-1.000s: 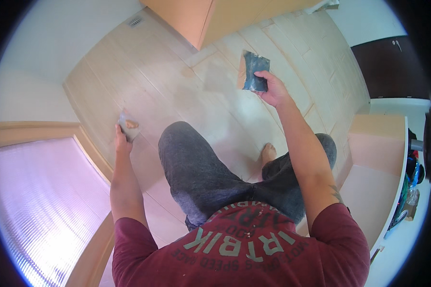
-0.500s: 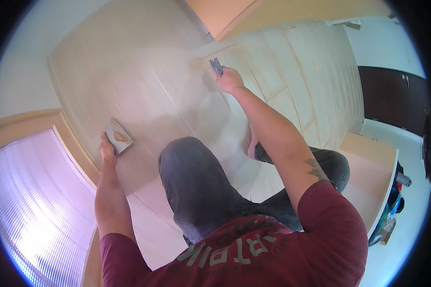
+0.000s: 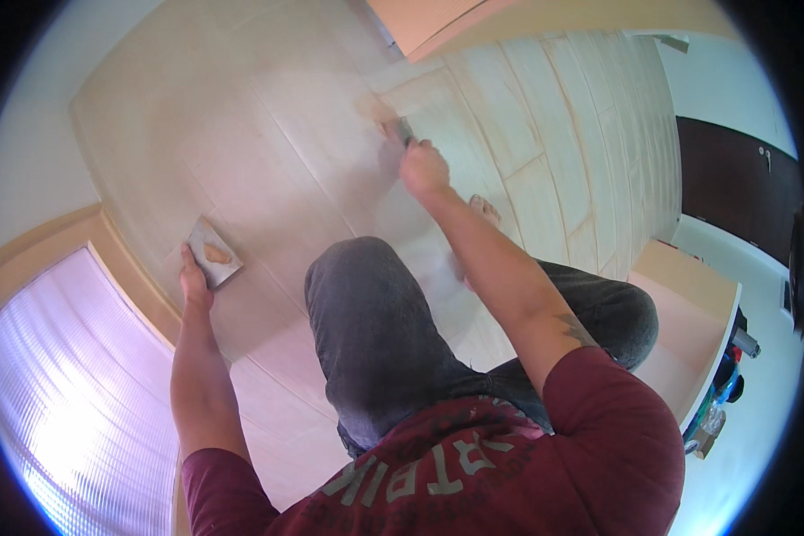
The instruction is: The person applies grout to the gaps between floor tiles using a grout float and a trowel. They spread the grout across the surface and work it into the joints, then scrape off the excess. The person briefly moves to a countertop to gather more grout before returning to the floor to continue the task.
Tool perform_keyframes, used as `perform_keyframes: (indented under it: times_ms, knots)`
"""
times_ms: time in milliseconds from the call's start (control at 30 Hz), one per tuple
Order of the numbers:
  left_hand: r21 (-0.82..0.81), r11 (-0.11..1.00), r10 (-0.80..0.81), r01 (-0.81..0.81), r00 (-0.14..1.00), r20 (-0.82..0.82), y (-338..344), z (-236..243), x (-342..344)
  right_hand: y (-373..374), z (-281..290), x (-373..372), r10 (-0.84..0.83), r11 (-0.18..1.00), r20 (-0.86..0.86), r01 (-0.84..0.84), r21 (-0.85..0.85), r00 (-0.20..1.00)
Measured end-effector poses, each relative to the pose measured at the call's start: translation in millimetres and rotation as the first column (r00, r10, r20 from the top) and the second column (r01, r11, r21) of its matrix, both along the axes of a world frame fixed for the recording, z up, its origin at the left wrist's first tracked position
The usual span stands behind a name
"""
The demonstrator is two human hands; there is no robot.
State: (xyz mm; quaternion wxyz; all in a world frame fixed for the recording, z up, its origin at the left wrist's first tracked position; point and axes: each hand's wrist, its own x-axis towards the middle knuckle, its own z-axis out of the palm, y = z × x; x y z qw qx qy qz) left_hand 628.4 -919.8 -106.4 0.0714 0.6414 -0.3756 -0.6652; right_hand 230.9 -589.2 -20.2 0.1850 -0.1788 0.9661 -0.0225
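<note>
My left hand (image 3: 195, 279), at the left near the door frame, grips the edge of a flat grey square board (image 3: 204, 231). A lump of tan paste (image 3: 216, 255) lies on that board. Toward the far middle, my right hand (image 3: 425, 168) is closed round a putty knife (image 3: 406, 130), whose grey blade is partly blurred. The blade is low over the pale plank-tile floor (image 3: 286, 134), beside a smear of tan paste (image 3: 375, 109); whether it touches is hard to see. Brown paste lines the joints between the tiles on the right.
My bent knee (image 3: 362, 295) and bare foot (image 3: 484, 213) are between my arms. A ribbed glass panel in a wooden frame (image 3: 138, 277) stands at left. An orange-tan cabinet (image 3: 429, 22) is at the far edge, a pale open box (image 3: 679, 295) at right, a dark door (image 3: 732, 170) beyond.
My right hand has turned and drawn slightly nearer with the putty knife, and a tan smear now shows by the blade. The left hand and board stay nearly in place; the view shifts slightly.
</note>
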Motion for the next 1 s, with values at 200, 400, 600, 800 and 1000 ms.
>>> perform_keyframes:
  times_ms: [200,400,600,800,1000]
  knots:
    - [0.04,0.999,0.02,-0.019,1.0,-0.016,-1,1,-2,29,2,25,0.078,0.991,0.1,-0.066,-0.113,0.992]
    - [0.005,1.0,-0.003,0.003,0.999,0.049,-1,-5,3,66,-4,54,0.042,0.991,-0.122,-0.056,-0.118,0.992]
    - [-0.015,1.0,-0.01,0.011,1.0,0.03,3,-4,6,82,9,62,0.104,0.98,0.079,-0.088,-0.181,0.991]
    - [-0.016,1.0,-0.001,0.001,1.0,0.027,6,3,2,26,35,-52,0.356,0.874,-0.136,-0.381,-0.302,0.925]
    - [-0.011,0.999,-0.035,0.036,0.996,0.078,0,-3,4,-38,3,-98,0.56,0.771,-0.225,-0.601,-0.211,0.797]
